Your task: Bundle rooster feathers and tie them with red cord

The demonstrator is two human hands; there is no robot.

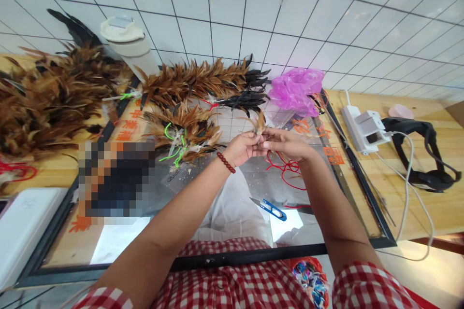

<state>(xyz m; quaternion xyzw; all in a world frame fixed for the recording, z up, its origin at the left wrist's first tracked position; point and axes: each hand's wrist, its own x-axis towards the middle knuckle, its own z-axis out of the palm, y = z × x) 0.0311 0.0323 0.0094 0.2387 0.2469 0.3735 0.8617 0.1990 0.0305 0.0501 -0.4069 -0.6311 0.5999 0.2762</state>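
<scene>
My left hand (242,148), with a dark red bead bracelet (226,162) at the wrist, pinches the base of a small brown feather bunch (259,125). My right hand (286,144) meets it from the other side, fingers closed on the same bunch. Both hands are held over the glass panel (232,178). Red cord (286,168) lies loosely just below my right hand. Closer to me rest blue-handled thread snips (272,209). Left of my hands is a brown feather bundle (181,135) with bright green ties.
Long feather bundles (195,82) lie along the tiled wall, near a white tumbler (126,43) and a purple plastic bag (297,89). A larger feather pile (47,96) covers the left. On the right are a power strip (362,128), a white cable and a black headset (424,154).
</scene>
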